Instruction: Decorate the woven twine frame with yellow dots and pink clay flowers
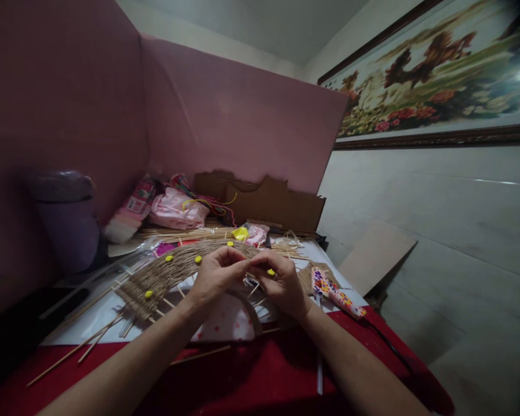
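My left hand point(219, 276) and my right hand point(283, 286) meet at the fingertips, thumbs and forefingers pinched together. Whatever they hold between them is too small or hidden to make out. Below them lies a fan-shaped piece of twine woven over thin sticks point(153, 280). Yellow round buttons point(198, 259) are spaced along its curved band; another shows by my right fingers. At the fan's inner curve is a white cloth with red dots point(223, 323), partly covered by my left wrist.
Right of the hands, a flower-patterned glue gun point(335, 293) trails a black cord over the red tablecloth point(281, 370). Thin sticks point(75, 352) jut out at left. Behind are a pink bundle point(179, 209), torn cardboard point(273, 202) and a purple tumbler point(69, 231). Pink panels stand around.
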The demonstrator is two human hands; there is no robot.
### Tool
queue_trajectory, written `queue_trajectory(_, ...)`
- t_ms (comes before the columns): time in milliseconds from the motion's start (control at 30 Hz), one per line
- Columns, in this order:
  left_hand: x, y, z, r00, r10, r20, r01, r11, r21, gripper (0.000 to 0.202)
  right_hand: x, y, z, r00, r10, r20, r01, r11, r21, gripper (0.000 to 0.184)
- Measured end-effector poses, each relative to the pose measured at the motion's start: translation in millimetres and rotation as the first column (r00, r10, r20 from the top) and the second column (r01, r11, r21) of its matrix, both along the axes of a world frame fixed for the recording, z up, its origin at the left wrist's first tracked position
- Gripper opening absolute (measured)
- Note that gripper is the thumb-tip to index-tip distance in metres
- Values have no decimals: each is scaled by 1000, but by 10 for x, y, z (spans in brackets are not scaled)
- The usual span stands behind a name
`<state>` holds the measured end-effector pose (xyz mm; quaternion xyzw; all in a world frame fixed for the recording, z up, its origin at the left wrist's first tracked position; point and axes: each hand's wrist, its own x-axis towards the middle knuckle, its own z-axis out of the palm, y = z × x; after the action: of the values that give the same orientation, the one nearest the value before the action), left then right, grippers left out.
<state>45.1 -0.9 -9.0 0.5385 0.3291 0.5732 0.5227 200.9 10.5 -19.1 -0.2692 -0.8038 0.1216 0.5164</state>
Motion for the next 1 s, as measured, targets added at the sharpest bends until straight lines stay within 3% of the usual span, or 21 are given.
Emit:
queue_trajectory(400, 20, -26, 66, 1000, 30, -8, -30, 999, 15, 19, -10, -32, 3, 999, 37, 28, -38, 999, 23, 9)
queue_trajectory(533, 11, -11, 78, 996, 66, 56, -66, 998, -2, 19, -31, -33, -7, 975, 61, -215, -103, 977, -190, 5)
queue_trajectory(600, -9, -1, 86, 988, 99, 118, -98, 995, -19, 20, -33, -20, 8, 921, 56, -385, -179, 940, -290, 9)
queue_trajectory(700, -35, 2, 103, 975, 110, 191, -103, 994, -46, 21, -19, 3, 48, 845, 43, -533, -259, 905, -338, 14)
queue_trajectory(833, -21, -18, 110, 976, 46, 211, -31, 997, -75, 20, -8, 24, 67, 810, 41, -586, -304, 883, -358, 17)
queue_trajectory(1000, 9, -43, 73, 976, -75, 205, 92, 993, -75, 28, -42, 37, 27, 848, 47, -528, -282, 884, -373, 15)
